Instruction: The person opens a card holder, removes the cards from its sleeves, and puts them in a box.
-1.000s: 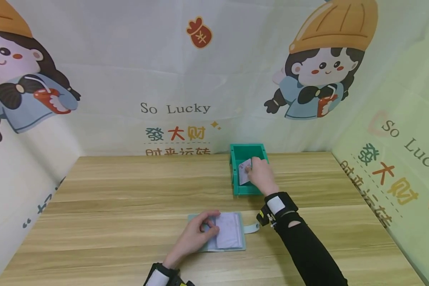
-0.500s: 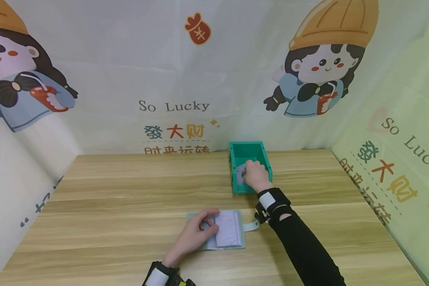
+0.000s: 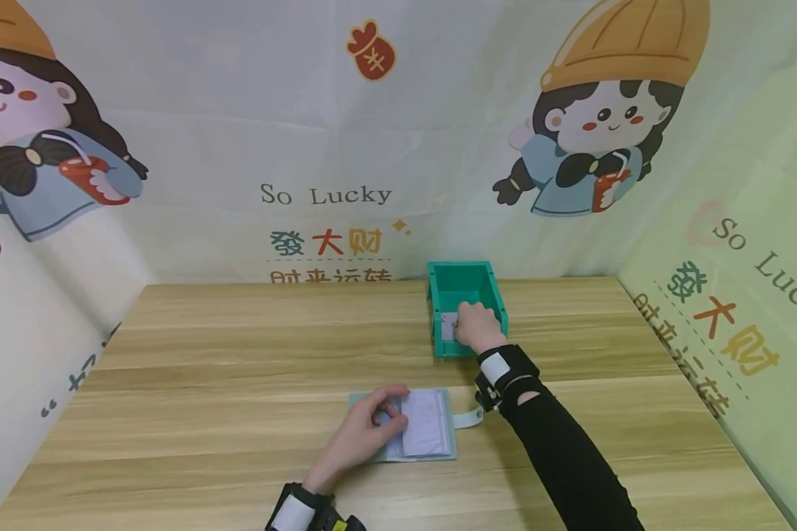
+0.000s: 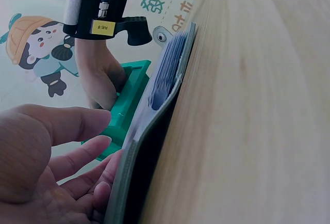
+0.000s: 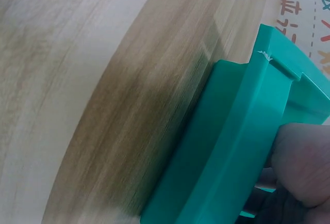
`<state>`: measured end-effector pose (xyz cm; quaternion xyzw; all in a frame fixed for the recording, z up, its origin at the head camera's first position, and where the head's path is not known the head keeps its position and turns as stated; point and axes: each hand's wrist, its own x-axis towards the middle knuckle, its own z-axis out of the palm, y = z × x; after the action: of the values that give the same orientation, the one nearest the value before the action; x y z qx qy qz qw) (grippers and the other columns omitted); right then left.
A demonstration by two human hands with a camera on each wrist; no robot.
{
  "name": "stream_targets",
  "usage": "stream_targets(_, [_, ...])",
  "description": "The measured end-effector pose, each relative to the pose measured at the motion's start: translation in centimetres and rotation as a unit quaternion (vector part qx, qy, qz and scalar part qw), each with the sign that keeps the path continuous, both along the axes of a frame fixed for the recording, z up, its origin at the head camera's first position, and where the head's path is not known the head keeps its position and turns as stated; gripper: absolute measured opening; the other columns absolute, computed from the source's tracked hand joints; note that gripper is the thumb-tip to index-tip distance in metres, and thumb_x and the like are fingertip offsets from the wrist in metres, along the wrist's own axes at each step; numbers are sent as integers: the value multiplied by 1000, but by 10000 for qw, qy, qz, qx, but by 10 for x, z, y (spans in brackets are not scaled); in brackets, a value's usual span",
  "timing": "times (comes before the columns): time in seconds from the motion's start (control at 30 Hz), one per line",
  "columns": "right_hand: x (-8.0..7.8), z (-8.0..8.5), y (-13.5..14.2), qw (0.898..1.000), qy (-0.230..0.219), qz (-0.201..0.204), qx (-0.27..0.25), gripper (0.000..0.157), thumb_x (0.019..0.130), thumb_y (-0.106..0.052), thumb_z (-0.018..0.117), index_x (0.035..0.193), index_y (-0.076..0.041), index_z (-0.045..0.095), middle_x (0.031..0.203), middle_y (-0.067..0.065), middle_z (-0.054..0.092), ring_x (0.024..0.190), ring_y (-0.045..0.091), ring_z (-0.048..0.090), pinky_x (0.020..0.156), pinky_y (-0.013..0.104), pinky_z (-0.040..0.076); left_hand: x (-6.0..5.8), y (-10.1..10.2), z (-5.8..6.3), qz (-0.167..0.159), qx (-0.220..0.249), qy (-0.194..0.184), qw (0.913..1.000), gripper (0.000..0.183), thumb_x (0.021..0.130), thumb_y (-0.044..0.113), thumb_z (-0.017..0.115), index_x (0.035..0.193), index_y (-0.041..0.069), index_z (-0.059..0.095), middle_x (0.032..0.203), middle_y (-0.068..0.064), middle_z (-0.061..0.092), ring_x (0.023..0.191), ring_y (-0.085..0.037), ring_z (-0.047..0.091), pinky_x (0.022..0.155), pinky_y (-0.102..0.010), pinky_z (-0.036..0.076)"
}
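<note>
A card [image 3: 448,326] shows inside a green bin [image 3: 448,352], near its left wall, as a person's right hand [image 3: 480,328] reaches in beside it. The fingers are largely hidden, and whether they grasp the card cannot be told. Nearer the person, an album [image 3: 428,424] lies open on a wooden table [image 3: 239,354], its strap [image 3: 468,420] stretched out to the right. The left hand [image 3: 363,430] rests at the album's left side, fingers relaxed and clutching nothing. A printed backdrop [image 3: 239,110] hangs behind.

The likeliest mishap is a fumbled card: a loose pinch in the cramped bin could let it slip, or the wall could bend it. A knock from the wrist might shift the bin. Should the left hand lift, the cover might swing over the pages.

The head view alone shows the card. The left wrist view, low along the table, reveals a thick stack of pages [image 4: 167,72] and the thumb apart from the cover, details flattened from above. The right wrist view shows the bin's outer wall up close, but no card.
</note>
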<state>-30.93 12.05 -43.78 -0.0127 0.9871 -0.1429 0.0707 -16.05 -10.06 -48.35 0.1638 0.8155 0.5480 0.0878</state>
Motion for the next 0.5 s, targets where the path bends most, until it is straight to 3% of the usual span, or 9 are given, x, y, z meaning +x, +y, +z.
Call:
stream_targets(0.27, [2,3,1,10000,34,67,-22,13,95,-9,56,85,-3,60,78,10,55,72,26,55,58,36,43,-1,1,-2,-10,10,63,10000,42,92,12,68,133,3,60,102,-9,67,87,-9,54,72,-19,37])
stream_targets(0.5, [14,8,0,9966,729,264,-288,17,92,-5,57,76,-5,54,66,3,42,60,20,45,48,30,35,-2,0,-3,-23,-3,87,10000,42,92,11,68,132,2,60,102,-10,68,87,-8,54,73,-19,38])
